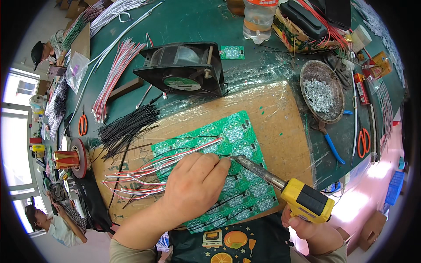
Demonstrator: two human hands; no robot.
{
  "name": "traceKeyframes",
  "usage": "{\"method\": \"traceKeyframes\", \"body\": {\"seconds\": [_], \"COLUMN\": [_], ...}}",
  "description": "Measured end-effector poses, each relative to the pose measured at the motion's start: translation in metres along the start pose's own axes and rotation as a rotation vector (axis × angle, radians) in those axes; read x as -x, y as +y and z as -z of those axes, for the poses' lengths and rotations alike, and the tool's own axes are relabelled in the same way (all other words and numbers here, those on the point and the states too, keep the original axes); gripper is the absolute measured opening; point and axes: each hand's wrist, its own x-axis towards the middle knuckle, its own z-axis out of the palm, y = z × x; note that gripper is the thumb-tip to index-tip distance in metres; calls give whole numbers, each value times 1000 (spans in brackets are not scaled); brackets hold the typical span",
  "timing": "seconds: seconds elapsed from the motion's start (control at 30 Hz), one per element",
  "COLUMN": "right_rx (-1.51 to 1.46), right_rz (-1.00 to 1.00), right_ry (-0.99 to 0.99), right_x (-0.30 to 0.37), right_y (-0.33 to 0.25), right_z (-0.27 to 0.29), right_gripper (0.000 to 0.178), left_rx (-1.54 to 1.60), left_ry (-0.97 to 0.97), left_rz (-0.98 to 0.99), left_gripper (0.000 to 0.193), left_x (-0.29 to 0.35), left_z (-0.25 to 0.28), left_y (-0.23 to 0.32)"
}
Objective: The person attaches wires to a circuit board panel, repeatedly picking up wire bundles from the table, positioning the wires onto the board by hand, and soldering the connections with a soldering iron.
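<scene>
The left hand (pixel 193 184) hides much of the printed circuit board panel (pixel 239 199), and the thumb is mostly out of sight beneath it. Whatever the fingertips may be pinching cannot be made out, so I cannot tell whether they are closed on anything. The lower part of the soldering gun (pixel 307 201) is partly concealed by the right hand (pixel 300 225), and whether its tip touches the board is too small to tell.

The left forearm comes in from lower left, the back of the hand facing up and the fingers bent, with their tips at the end of the hot barrel. The right forearm enters at lower right; the hand is wrapped around the soldering gun, gripping it beneath the yellow-and-black body.

The gun's long axis slants from lower right to upper left, its metal barrel pointing over the panel toward the left fingertips. The green panel lies flat on a cardboard sheet (pixel 280 114), turned so that its upper edge climbs to the right. Red-and-white wires (pixel 144 175) run across its left side, some passing under the left hand, their connector ends fanned toward the left. Black cable ties (pixel 131 127) lie just beyond the panel's upper left corner
</scene>
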Motion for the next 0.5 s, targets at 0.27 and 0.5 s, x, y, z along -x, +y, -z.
{"method": "traceKeyframes", "body": {"seconds": [0.27, 0.5], "right_rx": [-109, -166], "right_rz": [27, 47], "right_ry": [-15, -47], "right_x": [-1, -2], "right_y": [0, -1], "right_z": [-1, -1], "right_gripper": [31, 22], "left_rx": [-3, -10], "left_ry": [7, 13], "left_rz": [-3, -4], "left_gripper": [33, 32], "left_x": [0, 0], "left_z": [0, 0], "left_y": [0, 0]}}
